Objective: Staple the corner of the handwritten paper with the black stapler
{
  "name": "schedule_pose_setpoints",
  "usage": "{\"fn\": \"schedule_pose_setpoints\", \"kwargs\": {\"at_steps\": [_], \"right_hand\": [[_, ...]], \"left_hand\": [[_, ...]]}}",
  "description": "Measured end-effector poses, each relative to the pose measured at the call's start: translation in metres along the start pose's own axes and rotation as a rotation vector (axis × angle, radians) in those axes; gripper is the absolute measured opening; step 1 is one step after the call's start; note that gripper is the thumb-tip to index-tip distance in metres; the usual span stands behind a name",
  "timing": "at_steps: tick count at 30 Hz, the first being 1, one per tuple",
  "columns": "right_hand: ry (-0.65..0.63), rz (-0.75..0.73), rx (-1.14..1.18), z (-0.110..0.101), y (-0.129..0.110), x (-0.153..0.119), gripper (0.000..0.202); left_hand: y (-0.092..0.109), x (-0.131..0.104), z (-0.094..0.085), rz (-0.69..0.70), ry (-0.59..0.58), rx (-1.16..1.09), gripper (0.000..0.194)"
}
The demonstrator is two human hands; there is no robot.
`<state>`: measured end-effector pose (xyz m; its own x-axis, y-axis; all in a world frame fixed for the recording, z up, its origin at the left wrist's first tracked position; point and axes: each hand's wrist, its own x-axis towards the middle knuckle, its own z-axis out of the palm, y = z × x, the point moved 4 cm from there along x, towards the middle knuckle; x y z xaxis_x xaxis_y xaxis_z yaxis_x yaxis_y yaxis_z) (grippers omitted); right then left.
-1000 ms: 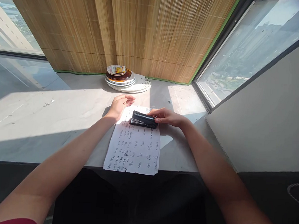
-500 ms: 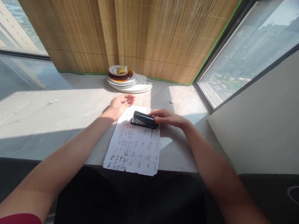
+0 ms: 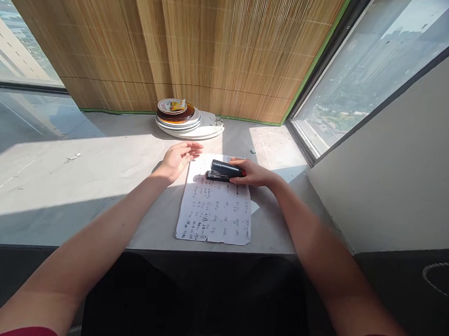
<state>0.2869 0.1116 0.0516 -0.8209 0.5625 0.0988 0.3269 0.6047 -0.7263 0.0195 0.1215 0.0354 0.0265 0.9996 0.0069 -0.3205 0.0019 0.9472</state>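
Observation:
A black stapler (image 3: 224, 170) lies across the upper part of a sheet of paper (image 3: 222, 213) covered in handwriting. My right hand (image 3: 256, 172) grips the stapler's right end, thumb on the near side and fingers over the far side. The stapler's jaws point left and gape apart. On the other side, my left hand (image 3: 177, 160) rests by the paper's upper left corner, its fingers stretched out and apart, holding nothing. The paper lies wholly on the pale sill (image 3: 96, 181), its near edge slightly torn.
A stack of plates (image 3: 181, 125) with a small yellow packet (image 3: 177, 105) on top stands beyond my left hand. A bamboo blind (image 3: 200, 51) hangs behind it. Small white scraps (image 3: 73, 157) lie at left, and a small greenish bit (image 3: 253, 151) sits behind my right hand.
The paper has slid away from the sill's front edge and to the right. The stapler, in my right hand, has moved right and slightly farther off. My left hand has stayed nearly still.

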Motion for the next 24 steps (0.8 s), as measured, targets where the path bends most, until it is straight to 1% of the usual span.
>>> {"fn": "schedule_pose_setpoints", "kwargs": {"at_steps": [2, 4, 7, 10, 14, 16, 18, 19, 21, 22, 23, 24], "right_hand": [[-0.007, 0.008, 0.044, -0.004, 0.001, -0.003, 0.036], [-0.043, 0.013, 0.106, -0.006, 0.001, -0.006, 0.042], [-0.039, 0.039, 0.151, -0.007, 0.003, -0.006, 0.048], [-0.004, 0.039, 0.137, -0.005, 0.006, -0.003, 0.046], [-0.036, 0.033, 0.140, -0.004, 0.007, -0.001, 0.038], [-0.073, 0.062, 0.123, -0.010, 0.009, -0.008, 0.036], [-0.112, 0.106, 0.092, -0.021, 0.015, -0.021, 0.038], [-0.139, 0.118, 0.086, -0.027, 0.019, -0.030, 0.042], [-0.173, 0.117, 0.111, -0.037, 0.031, -0.046, 0.057], [-0.155, 0.104, 0.143, -0.042, 0.038, -0.051, 0.066], [-0.057, 0.104, 0.162, -0.048, 0.047, -0.054, 0.075], [0.120, 0.126, 0.141, -0.054, 0.057, -0.054, 0.079]], "left_hand": [[-0.001, -0.001, 0.003, -0.003, -0.043, 0.035, 0.016], [-0.002, -0.002, 0.005, -0.010, -0.081, 0.103, 0.017], [-0.006, 0.000, 0.006, -0.004, -0.092, 0.200, 0.017], [-0.009, 0.002, 0.005, 0.021, -0.074, 0.222, 0.018], [-0.009, 0.003, 0.003, 0.040, -0.073, 0.221, 0.019], [-0.009, 0.003, 0.003, 0.040, -0.070, 0.206, 0.019], [-0.008, 0.003, 0.002, 0.029, -0.058, 0.186, 0.016], [-0.008, 0.003, 0.003, 0.023, -0.050, 0.177, 0.014], [-0.006, 0.003, 0.004, 0.018, -0.038, 0.160, 0.011], [-0.005, 0.002, 0.004, 0.020, -0.030, 0.149, 0.010], [-0.003, 0.002, 0.004, 0.025, -0.019, 0.136, 0.009], [-0.001, 0.003, 0.003, 0.031, -0.003, 0.116, 0.008]]}}
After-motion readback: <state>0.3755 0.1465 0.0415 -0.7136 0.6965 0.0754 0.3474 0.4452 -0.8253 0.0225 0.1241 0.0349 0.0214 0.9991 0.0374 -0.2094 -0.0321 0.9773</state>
